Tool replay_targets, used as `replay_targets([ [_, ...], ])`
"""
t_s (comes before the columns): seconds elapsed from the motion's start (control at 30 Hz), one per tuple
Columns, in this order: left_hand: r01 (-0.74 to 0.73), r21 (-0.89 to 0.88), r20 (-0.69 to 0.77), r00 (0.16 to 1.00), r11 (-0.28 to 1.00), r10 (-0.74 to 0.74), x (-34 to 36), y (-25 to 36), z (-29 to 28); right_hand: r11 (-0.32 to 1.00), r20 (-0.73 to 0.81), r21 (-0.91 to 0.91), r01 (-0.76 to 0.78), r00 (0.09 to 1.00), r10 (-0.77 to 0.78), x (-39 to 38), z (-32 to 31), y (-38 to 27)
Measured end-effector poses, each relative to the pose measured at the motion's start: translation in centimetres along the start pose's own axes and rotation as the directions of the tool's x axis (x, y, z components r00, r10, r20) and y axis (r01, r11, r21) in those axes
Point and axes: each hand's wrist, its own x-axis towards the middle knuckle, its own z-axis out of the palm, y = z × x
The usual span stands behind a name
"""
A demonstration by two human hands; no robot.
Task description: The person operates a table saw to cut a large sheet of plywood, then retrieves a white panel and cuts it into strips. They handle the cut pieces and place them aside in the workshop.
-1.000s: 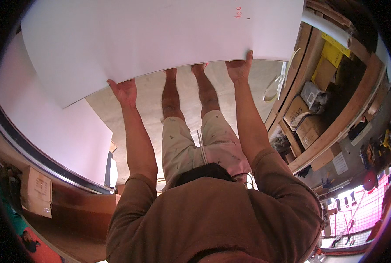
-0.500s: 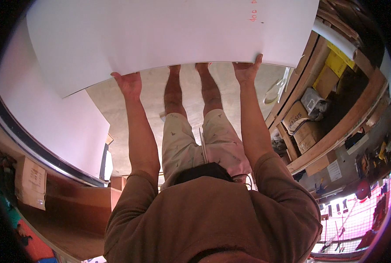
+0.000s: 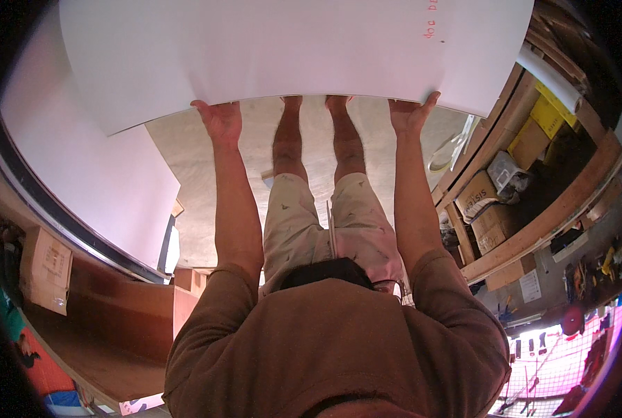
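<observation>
Brown cardboard is showing at far left, where we are seeing a box (image 3: 46, 270) with faint print. Next to it a white board (image 3: 88, 160) is spreading. With our left hand (image 3: 222, 124) we are gripping the near edge of a white panel (image 3: 290, 49), which is reaching across the top of the view; our right hand (image 3: 410, 117) is clasping the same edge, thumb uppermost. Red handwriting (image 3: 431, 21) is marking the panel beyond it. Rightward, a carton (image 3: 477, 196) and a yellow package (image 3: 552, 115) are bearing dark print.
</observation>
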Motion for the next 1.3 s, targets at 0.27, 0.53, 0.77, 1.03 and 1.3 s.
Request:
replay_targets([
  [0.27,-0.042,-0.044,0.019,0.999,0.998,0.043,-0.7,-0.3,0.3,0.998,0.013,-0.056,0.025,1.000,-0.024,0.1,-0.5,0.2],
  [0.53,-0.046,-0.026,-0.092,0.995,0.999,0.043,-0.6,-0.3,-0.5,0.996,0.010,-0.081,0.026,1.000,-0.025,-0.6,0.8,0.1],
  [0.77,-0.083,0.004,-0.045,0.996,0.997,0.083,-0.3,-0.5,0.0,0.999,-0.007,-0.037,0.018,1.000,-0.018,0.1,-0.1,0.3],
  [1.03,-0.049,0.006,-0.037,0.998,0.999,0.050,0.1,-0.4,-0.1,1.000,-0.045,-0.019,0.005,0.999,-0.005,-0.3,0.3,0.4],
  [1.3,-0.030,0.015,-0.058,0.998,0.999,0.031,0.4,-0.6,-0.8,0.999,0.036,0.031,-0.019,0.999,0.018,0.7,-0.8,0.4],
])
